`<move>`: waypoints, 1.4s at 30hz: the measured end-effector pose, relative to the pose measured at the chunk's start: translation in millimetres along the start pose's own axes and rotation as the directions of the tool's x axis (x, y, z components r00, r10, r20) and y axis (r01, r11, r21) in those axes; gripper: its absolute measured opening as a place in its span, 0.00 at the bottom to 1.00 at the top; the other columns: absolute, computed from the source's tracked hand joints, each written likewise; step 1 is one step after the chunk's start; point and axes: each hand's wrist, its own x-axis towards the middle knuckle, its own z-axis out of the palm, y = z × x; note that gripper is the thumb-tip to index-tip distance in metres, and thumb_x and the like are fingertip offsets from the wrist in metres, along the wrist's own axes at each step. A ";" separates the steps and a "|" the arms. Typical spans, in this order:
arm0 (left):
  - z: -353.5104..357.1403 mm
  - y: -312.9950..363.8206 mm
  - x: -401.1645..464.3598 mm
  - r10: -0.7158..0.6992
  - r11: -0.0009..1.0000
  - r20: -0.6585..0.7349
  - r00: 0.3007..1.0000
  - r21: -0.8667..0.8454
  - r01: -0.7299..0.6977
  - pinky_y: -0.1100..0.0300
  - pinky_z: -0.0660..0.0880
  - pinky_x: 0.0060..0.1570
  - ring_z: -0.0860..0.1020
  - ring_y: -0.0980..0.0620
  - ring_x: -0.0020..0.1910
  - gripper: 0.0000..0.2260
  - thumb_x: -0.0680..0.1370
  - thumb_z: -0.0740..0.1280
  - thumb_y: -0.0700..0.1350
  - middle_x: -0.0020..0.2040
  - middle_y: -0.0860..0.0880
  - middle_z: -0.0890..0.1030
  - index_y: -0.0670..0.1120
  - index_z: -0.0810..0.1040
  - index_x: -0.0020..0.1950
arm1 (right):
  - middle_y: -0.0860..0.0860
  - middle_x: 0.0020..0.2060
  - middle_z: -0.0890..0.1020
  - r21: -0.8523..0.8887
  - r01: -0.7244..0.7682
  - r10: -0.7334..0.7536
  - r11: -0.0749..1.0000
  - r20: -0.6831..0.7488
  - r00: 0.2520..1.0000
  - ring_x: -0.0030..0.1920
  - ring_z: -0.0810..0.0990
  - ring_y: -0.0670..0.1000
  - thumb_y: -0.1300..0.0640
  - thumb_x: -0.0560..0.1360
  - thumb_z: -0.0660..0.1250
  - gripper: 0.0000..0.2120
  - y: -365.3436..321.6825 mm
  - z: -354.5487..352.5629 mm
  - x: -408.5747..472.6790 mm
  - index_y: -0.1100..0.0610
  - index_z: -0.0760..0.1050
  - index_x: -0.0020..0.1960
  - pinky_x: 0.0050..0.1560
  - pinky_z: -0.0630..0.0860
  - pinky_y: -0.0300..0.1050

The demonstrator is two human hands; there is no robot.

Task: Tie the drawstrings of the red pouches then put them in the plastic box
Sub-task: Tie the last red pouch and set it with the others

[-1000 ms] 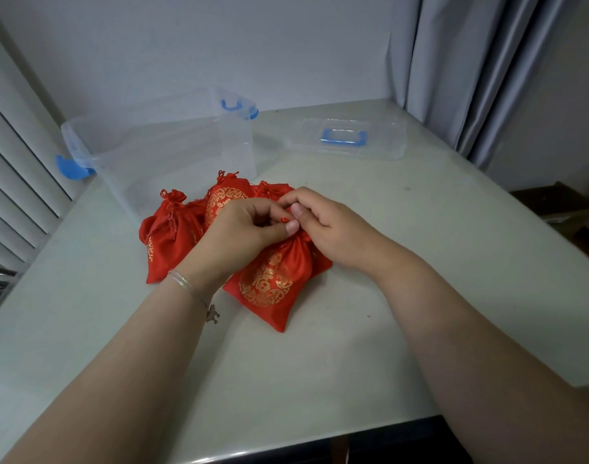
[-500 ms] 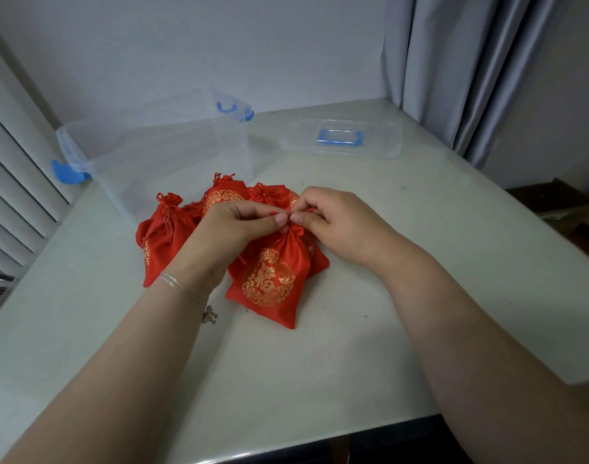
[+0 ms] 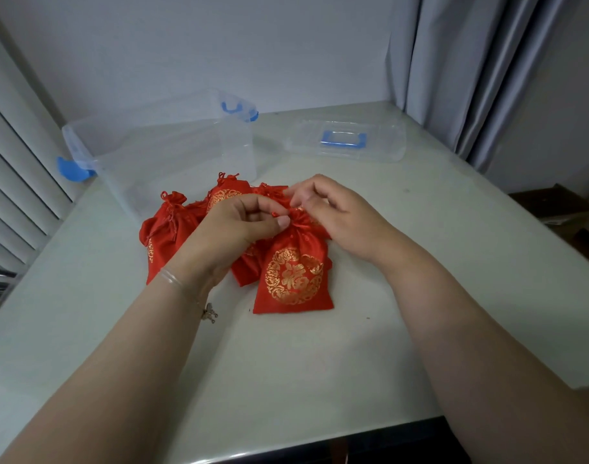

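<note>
Gold printing marks the front red pouch (image 3: 292, 272): a round ornamental medallion with a character at its middle, too stylised to read for certain. This pouch lies flat near the middle of the tabletop (image 3: 320, 356), its bottom toward the near edge and its gathered neck pointing toward the far edge. The left hand (image 3: 239, 229) pinches the red drawstring (image 3: 275, 214) at the neck between thumb and forefinger, its other fingers curled. The right hand (image 3: 333, 212) hovers over the same neck with fingers bent; its fingertips meet the cord end, but whether they truly grip it cannot be made out.

Behind the left hand lie more red pouches (image 3: 167, 232), heaped together; part of another gold medallion shows on one, and their number is hard to count because the hand and wrist cover much of the heap. A thin bracelet (image 3: 186, 286) circles the left wrist.

The clear plastic box (image 3: 172, 145) stands open by the far left corner, with blue latches at its ends, just beyond the heap. Its clear lid (image 3: 346, 140) with a blue handle lies flat near the far right corner, well apart from the pouches. Bare tabletop stretches along the near edge and the right edge. A grey curtain (image 3: 470, 72) hangs past the far right corner.
</note>
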 end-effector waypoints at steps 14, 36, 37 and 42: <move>14.1 -4.8 -0.5 0.161 0.981 -0.076 0.984 0.123 -0.151 0.60 0.76 0.41 0.76 0.50 0.38 0.05 0.72 0.72 0.35 0.39 0.44 0.77 0.42 0.82 0.46 | 0.46 0.27 0.70 -0.107 -0.226 0.232 0.968 0.049 0.971 0.24 0.68 0.40 0.54 0.80 0.59 0.12 -1.3 -3.8 1.9 0.50 0.71 0.38 0.27 0.64 0.35; 20.2 -4.3 -2.3 0.291 0.930 -0.127 0.948 0.269 -0.249 0.64 0.76 0.48 0.78 0.59 0.44 0.06 0.72 0.72 0.35 0.41 0.55 0.81 0.45 0.81 0.45 | 0.53 0.32 0.82 0.578 -0.440 0.420 0.687 0.178 0.890 0.33 0.81 0.49 0.55 0.80 0.59 0.12 -0.8 17.0 0.2 0.55 0.79 0.44 0.39 0.78 0.42; 19.8 -4.0 -1.7 0.285 0.927 -0.140 0.948 0.293 -0.236 0.68 0.75 0.45 0.77 0.62 0.41 0.06 0.72 0.72 0.35 0.39 0.55 0.80 0.43 0.81 0.46 | 0.53 0.33 0.81 0.474 -0.398 0.401 0.786 0.099 0.911 0.35 0.80 0.50 0.54 0.80 0.59 0.12 2.5 18.7 1.1 0.55 0.79 0.42 0.41 0.77 0.45; 17.7 -3.5 -2.5 0.194 0.932 -0.163 0.967 0.337 -0.130 0.68 0.73 0.39 0.75 0.60 0.36 0.06 0.73 0.71 0.35 0.36 0.49 0.80 0.46 0.83 0.46 | 0.42 0.22 0.72 0.093 -0.226 0.238 0.970 -0.163 0.957 0.26 0.70 0.38 0.51 0.79 0.61 0.14 2.8 20.7 2.7 0.54 0.68 0.36 0.33 0.64 0.36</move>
